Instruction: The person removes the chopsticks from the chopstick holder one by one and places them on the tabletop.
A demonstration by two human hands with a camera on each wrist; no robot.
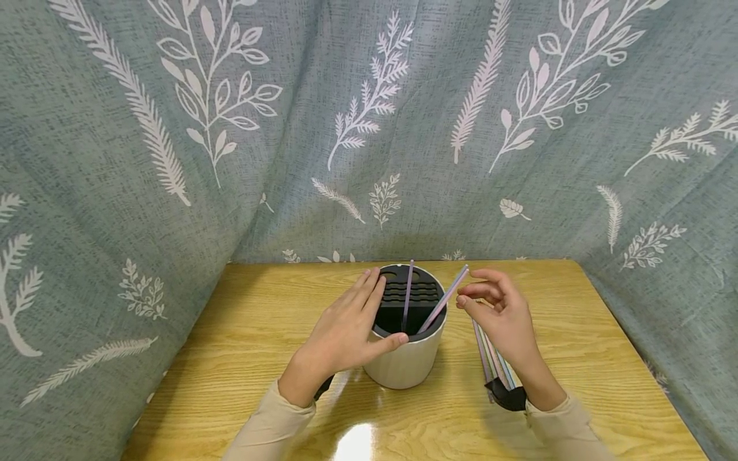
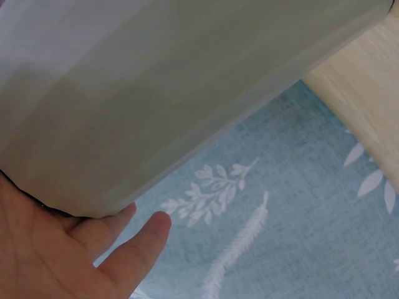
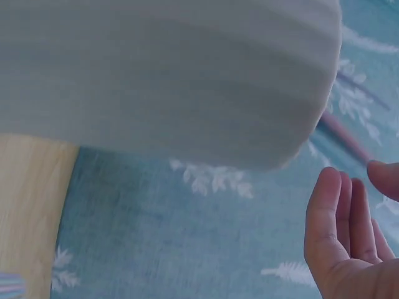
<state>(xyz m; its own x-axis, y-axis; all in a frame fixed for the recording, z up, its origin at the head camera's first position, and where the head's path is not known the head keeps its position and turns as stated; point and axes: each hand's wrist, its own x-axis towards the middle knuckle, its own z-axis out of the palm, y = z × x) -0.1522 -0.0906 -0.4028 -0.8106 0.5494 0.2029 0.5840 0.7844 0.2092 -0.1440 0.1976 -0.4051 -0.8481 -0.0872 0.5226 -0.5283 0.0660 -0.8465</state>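
Observation:
A white ribbed round holder point(image 1: 403, 368) with a black slotted top insert point(image 1: 409, 293) stands on the table. My left hand point(image 1: 348, 320) rests across its left rim, fingers straight and thumb along the front edge. In the left wrist view, the left fingers point(image 2: 118, 240) lie at the rim. A thin purple stick point(image 1: 409, 294) stands in the holder's open front section. Pink and light-blue sticks point(image 1: 442, 299) lean there against the right rim. My right hand point(image 1: 498, 314) hovers just right of their tops, loosely curved; the right wrist view shows nothing between its fingers point(image 3: 327, 212).
Several pastel sticks point(image 1: 496, 358) lie on the wooden table point(image 1: 242, 346) beneath my right hand, beside a black piece point(image 1: 507, 394) near the right wrist. Patterned blue-grey cloth point(image 1: 300, 128) hangs behind the table and along both sides.

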